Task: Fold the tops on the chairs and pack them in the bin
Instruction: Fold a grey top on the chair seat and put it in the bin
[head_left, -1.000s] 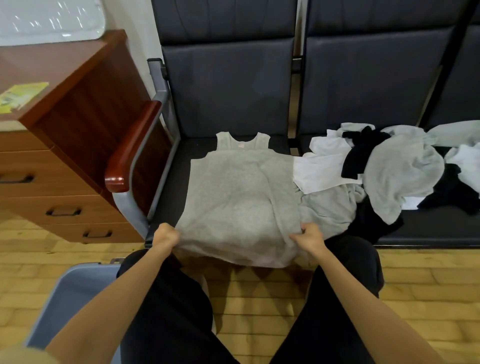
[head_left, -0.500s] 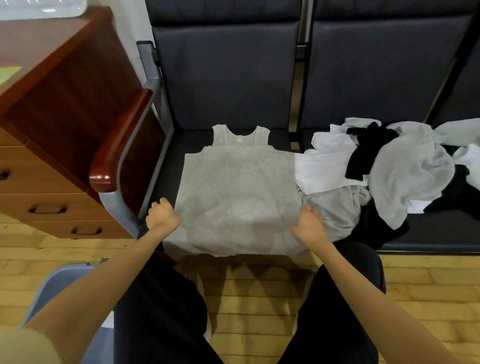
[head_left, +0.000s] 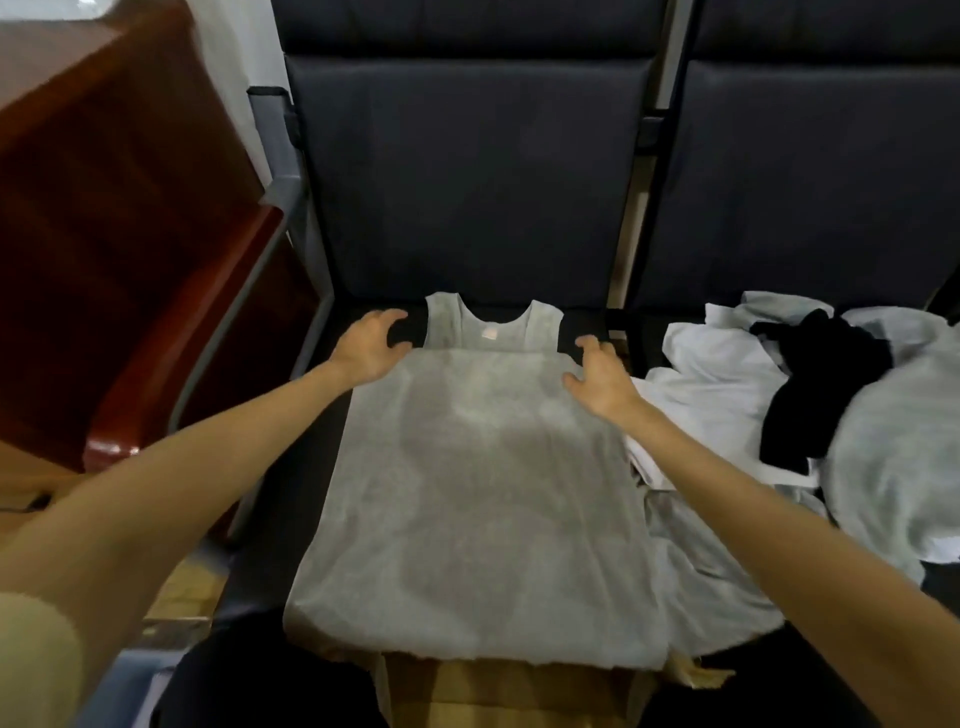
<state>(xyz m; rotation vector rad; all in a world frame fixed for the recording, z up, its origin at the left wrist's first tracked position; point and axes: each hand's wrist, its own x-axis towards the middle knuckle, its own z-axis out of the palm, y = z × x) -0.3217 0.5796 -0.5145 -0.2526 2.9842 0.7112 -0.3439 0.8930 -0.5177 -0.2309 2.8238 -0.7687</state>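
Note:
A grey sleeveless top (head_left: 478, 493) lies flat on the left chair seat (head_left: 322, 467), with its lower part folded up over the body and its straps toward the backrest. My left hand (head_left: 371, 340) hovers at the fold's far left corner, fingers spread and loosely bent. At the far right corner, my right hand (head_left: 602, 379) is also spread, and neither hand grips the cloth. A heap of white, grey and black tops (head_left: 810, 415) covers the right chair. A sliver of the grey-blue bin (head_left: 132, 680) shows at the lower left.
A wooden armrest (head_left: 171, 364) on a grey metal frame borders the seat on the left, with a dark wooden cabinet (head_left: 67, 182) beyond it. Dark padded backrests (head_left: 467, 171) rise behind both seats. Wood floor (head_left: 493, 691) shows between my knees.
Both hands let go of the hem at the seat's front edge and moved forward to the far corners of the folded top. The camera leaned in closer.

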